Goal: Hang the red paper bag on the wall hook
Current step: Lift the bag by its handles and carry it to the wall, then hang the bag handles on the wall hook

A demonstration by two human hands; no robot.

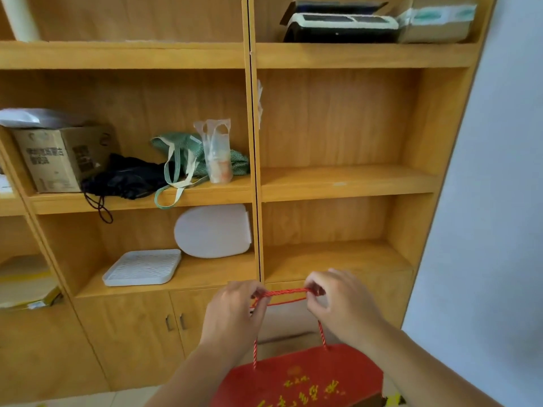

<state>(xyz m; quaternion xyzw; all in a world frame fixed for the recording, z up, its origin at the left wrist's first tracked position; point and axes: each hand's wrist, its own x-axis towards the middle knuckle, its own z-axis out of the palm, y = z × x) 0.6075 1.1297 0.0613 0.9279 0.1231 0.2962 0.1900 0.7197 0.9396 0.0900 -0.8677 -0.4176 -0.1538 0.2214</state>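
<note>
A red paper bag point(299, 377) with gold writing hangs at the bottom middle of the view, its lower part cut off by the frame. Its red rope handles point(286, 295) are stretched level between my hands. My left hand point(235, 315) pinches the left end of the ropes, and my right hand point(338, 301) pinches the right end. Both hands hover in front of the wooden shelf unit's lower cabinet. I see no wall hook in view.
A wooden shelf unit point(346, 183) fills the view, with a cardboard box point(58, 160), a black bag point(126, 180), a striped tote point(182, 160), a white tray point(144, 267) and a white lid point(213, 230) on its left shelves. A white wall point(499, 201) stands at the right.
</note>
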